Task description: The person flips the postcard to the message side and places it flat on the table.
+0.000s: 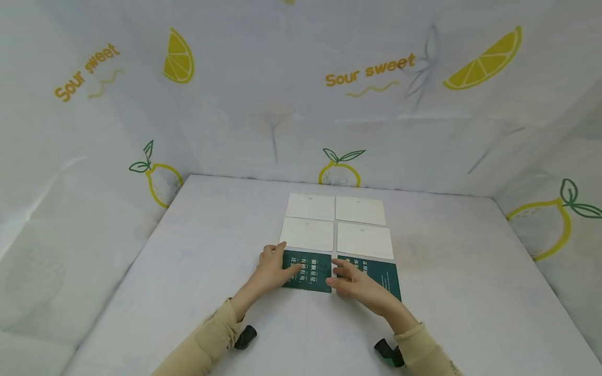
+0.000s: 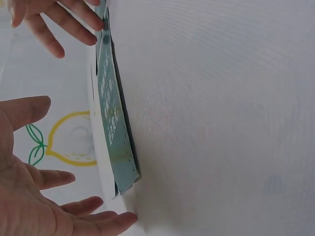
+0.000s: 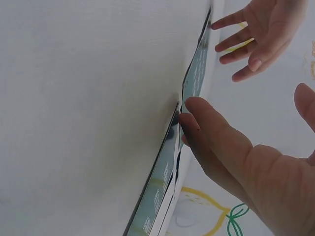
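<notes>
Two dark green cards printed with white characters lie side by side on the table. My left hand is at the left edge of the left green card, thumb spread over it and fingers spread beside it. At that card's right edge, over the gap between the two, is my right hand, its fingers loosely extended. It covers part of the right green card. In the right wrist view, the fingertips of this hand are right at the card edges. Neither hand grips anything.
Several white cards lie in two rows just beyond the green ones. The table has a pale cover and meets a lemon-printed cloth wall at the back and sides. Dark straps hang by the wrists.
</notes>
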`<state>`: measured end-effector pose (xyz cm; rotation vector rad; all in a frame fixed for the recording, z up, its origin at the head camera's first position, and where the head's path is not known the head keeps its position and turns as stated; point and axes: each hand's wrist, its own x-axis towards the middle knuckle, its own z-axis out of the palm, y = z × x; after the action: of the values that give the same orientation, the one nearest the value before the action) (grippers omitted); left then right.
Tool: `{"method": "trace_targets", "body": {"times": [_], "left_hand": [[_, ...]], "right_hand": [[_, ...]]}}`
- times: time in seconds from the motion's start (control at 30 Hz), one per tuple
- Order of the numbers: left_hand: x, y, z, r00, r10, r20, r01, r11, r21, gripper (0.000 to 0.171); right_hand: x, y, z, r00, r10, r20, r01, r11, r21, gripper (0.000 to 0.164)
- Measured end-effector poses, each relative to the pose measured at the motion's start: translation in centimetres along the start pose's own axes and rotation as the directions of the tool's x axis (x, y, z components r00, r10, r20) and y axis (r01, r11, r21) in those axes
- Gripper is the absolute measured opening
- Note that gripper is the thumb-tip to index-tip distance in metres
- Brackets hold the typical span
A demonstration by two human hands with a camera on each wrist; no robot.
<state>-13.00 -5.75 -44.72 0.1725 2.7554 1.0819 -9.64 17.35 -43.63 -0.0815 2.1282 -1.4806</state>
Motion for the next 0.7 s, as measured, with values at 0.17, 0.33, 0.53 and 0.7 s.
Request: {"method": "trace_targets", "body": {"times": [0.17, 0.33, 0.53, 0.7], "left_hand": [[-0.1, -0.6, -0.5, 0.999, -0.035, 0.015, 0.036, 0.995, -0.095, 0.073], [0.1, -1.0, -0.8, 0.998, -0.058, 0.014, 0.060, 0.983, -0.172, 0.068], [0.1, -1.8, -1.1, 0.995, -0.104, -0.002, 0.100, 0.958, -0.270, 0.062], [0.1, -2.3, -1.3, 0.986, -0.164, 0.026, 0.162, 0.923, -0.349, 0.063]], "right_hand": [[-0.1, 0.0, 0.5, 1.000, -0.005, 0.015, 0.005, 1.000, 0.023, 0.076], [-0.2, 0.1, 0.6, 1.000, -0.005, 0.009, 0.005, 0.999, 0.054, 0.071], [0.2, 0.6, 0.4, 1.000, -0.009, -0.010, 0.010, 0.997, 0.082, 0.069], [0.3, 0.9, 0.2, 0.999, -0.009, -0.044, 0.013, 0.997, 0.081, 0.071]]}}
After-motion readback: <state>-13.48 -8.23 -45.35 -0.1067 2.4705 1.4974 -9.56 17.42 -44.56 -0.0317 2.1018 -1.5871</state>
